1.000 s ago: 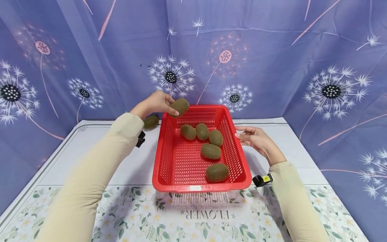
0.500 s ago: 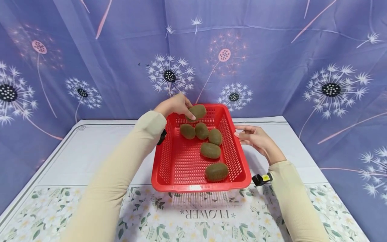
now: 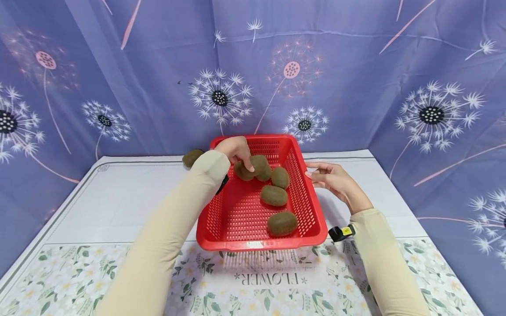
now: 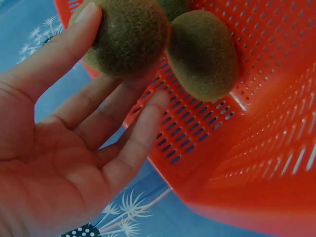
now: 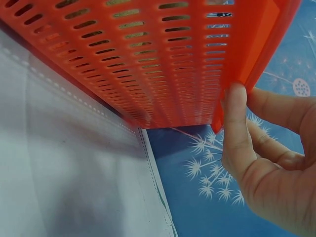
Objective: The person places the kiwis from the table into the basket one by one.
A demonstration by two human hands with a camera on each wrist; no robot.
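Note:
A red perforated plastic basket [image 3: 253,245] stands on the table, several brown kiwis inside it. Low in its rear part, my left hand [image 3: 238,151] holds a kiwi [image 3: 260,163] between thumb and fingers, partly covering the kiwis behind. The left wrist view shows the thumb on this held kiwi [image 4: 131,42], close by another kiwi [image 4: 205,57]. At the basket's right side, my right hand [image 3: 334,181] pinches the rim; in the right wrist view its thumb lies against the rim [image 5: 259,49]. Down the basket's right half lie an oval kiwi [image 3: 274,195] and a nearer kiwi [image 3: 282,224].
One loose kiwi [image 3: 192,158] lies on the table outside the basket, at the rear left, partly behind the left sleeve. A floral cloth [image 3: 95,272] covers the table's front. Blue dandelion-print curtains [image 3: 158,79] rise at the back and sides.
My left hand has carried the kiwi rightward over the rear left rim and down among the others. The right hand stays on the rim, and the basket keeps its place.

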